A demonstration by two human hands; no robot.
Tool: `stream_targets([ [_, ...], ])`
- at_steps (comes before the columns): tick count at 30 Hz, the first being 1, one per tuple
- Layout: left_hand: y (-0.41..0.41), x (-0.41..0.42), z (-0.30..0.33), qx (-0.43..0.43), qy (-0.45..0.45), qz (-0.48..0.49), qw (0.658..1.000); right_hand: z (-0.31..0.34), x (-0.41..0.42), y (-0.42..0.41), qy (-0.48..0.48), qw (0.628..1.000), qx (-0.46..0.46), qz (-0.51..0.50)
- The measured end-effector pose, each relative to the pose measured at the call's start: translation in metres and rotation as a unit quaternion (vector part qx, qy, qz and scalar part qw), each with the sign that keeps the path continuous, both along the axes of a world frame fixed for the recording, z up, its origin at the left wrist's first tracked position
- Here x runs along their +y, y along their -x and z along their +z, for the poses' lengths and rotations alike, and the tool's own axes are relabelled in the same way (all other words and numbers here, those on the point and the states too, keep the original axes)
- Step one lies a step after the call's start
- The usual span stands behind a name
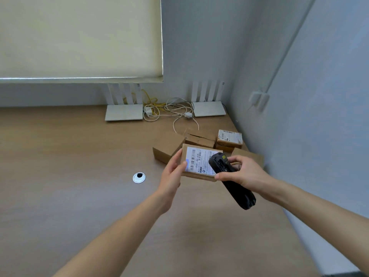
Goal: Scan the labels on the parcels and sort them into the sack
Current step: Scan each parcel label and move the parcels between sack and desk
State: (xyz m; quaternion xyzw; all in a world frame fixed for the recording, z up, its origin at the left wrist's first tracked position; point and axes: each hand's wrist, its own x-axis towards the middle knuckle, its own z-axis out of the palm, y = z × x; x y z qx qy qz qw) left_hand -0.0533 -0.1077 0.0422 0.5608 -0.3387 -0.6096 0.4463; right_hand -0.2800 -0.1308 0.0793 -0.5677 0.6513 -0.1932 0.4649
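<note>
Right hand (242, 172): it is gripping the black scanner (231, 179), with fingers curled round the body and the thumb lying along the near side.
Scanner: its head is pointing far and left, hovering just over the right part of the label (200, 160).
Left hand (173, 168): it is holding the parcel (199, 162) by its left edge, thumb on top beside the barcode, the other fingers under it.
Parcel: it is being held above the desk (79, 176), label facing up, between the two hands.
Scanning well: in my judgement the scanner head is covering part of the label, so drawing it back a little and keeping the parcel steady and flat should be helping the beam to reach the barcode at the left side.
Other parcels (229, 138): several brown boxes are lying farther away, near the right wall.
Sack: it is not showing in this view.
</note>
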Motion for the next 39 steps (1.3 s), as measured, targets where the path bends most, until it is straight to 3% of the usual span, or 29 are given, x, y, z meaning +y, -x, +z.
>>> stream_targets([
  [7,-0.071,0.090,0.083,-0.058,0.087,-0.017,0.994,0.081,0.093,-0.059,0.027,0.999,0.012,0.042],
  [15,-0.131,0.162,0.175,-0.106,0.091,-0.030,0.990,0.181,0.156,-0.097,0.057,0.982,0.115,0.141],
  [22,-0.170,0.197,0.230,-0.161,0.108,0.016,0.981,0.254,0.180,-0.133,0.154,0.908,0.311,0.237],
  [26,-0.188,0.211,0.252,-0.196,0.114,0.043,0.973,0.277,0.188,-0.148,0.188,0.875,0.370,0.249],
  [39,-0.218,0.249,0.275,-0.229,0.123,0.114,0.959,0.296,0.204,-0.180,0.244,0.844,0.394,0.270],
])
